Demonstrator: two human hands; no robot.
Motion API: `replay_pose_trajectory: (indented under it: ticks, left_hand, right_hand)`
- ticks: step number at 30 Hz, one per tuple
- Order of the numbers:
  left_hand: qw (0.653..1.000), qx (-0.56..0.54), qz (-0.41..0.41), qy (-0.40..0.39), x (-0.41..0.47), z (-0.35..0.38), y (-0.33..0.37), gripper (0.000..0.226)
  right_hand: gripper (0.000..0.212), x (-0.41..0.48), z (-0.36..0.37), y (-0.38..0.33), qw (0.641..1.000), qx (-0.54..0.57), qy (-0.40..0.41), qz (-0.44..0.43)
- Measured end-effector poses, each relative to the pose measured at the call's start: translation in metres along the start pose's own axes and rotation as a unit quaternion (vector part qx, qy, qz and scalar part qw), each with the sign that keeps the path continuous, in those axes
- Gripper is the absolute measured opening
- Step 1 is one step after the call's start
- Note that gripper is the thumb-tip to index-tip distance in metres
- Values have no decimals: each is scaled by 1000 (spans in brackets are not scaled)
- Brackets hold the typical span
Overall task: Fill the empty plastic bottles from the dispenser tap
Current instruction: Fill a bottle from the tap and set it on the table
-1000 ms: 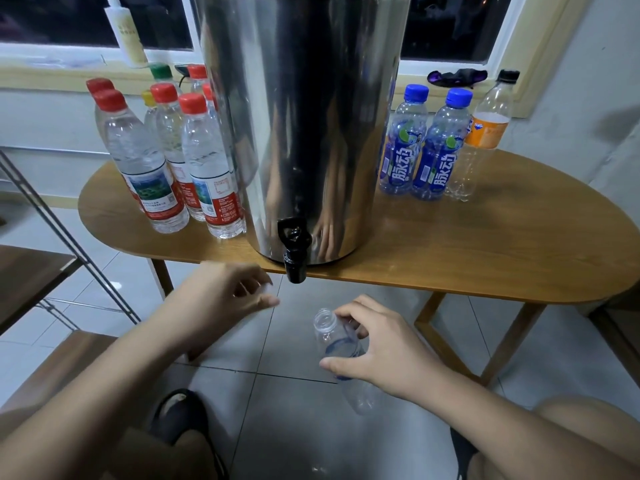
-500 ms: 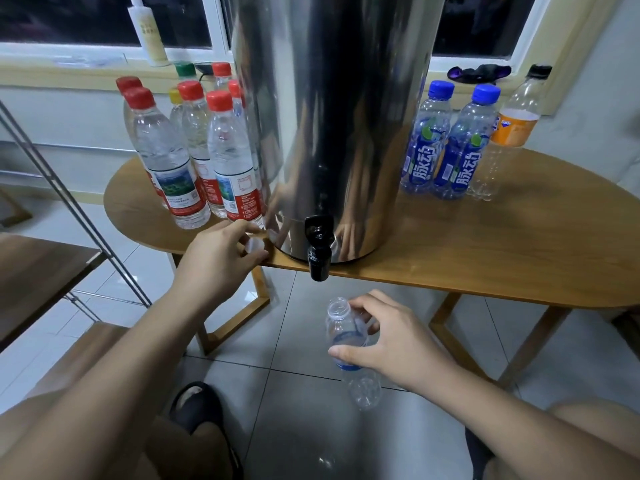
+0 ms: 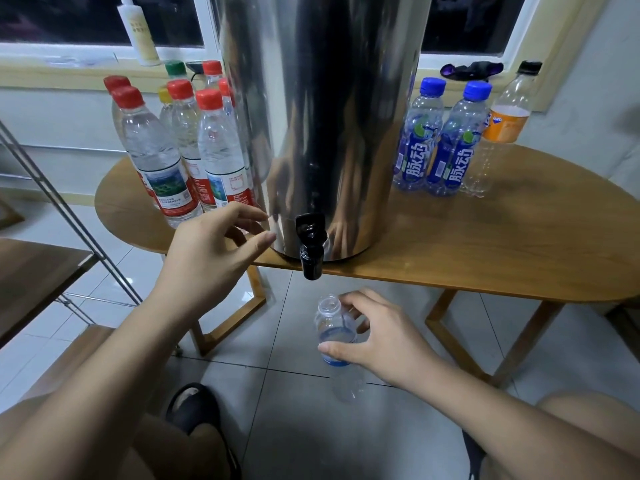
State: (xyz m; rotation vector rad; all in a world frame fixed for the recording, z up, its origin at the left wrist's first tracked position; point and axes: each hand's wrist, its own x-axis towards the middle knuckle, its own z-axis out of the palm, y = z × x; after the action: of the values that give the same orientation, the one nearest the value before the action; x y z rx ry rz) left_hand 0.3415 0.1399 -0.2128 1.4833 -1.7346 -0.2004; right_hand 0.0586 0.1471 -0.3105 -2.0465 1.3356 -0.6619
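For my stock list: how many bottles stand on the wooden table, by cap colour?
Clear plastic bottles with red caps: 6
Green-capped bottle: 1
Yellow-capped bottle: 1
Blue-capped bottles: 2
Black-capped bottle: 1
Total: 11

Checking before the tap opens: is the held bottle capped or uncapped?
Uncapped: the bottle shows an open mouth; the right hand grips it below the tap.

dispenser [image 3: 322, 126] on table [image 3: 485, 251]; capped bottles [image 3: 180, 150] left, open bottle [image 3: 337, 344] below tap [image 3: 311, 249]
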Motion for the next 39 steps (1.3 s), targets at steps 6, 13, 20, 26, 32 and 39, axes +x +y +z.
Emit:
replay_pose_trajectory:
  ticks: [6, 13, 20, 26, 32, 39]
  left_hand:
    - [994, -73, 73, -19, -11, 2, 33, 21]
    - [986, -63, 152, -21, -12, 12, 39, 40]
    - [983, -62, 174, -16, -9, 12, 41, 33]
    - [978, -39, 204, 0, -12, 12, 44, 26]
    - [976, -21, 215, 7, -15, 14, 46, 21]
    - [977, -20, 212, 16, -17, 16, 46, 22]
  right_hand:
    - [58, 1, -1, -5, 1000, 24, -2, 9]
    - [53, 6, 8, -10, 998, 54, 2, 13]
    - [54, 10, 15, -12, 997, 81, -6, 13]
    - [58, 14, 17, -9, 996, 84, 2, 13]
    - [73, 18, 23, -3, 998, 64, -2, 22]
    - [77, 21, 27, -2, 998, 61, -2, 21]
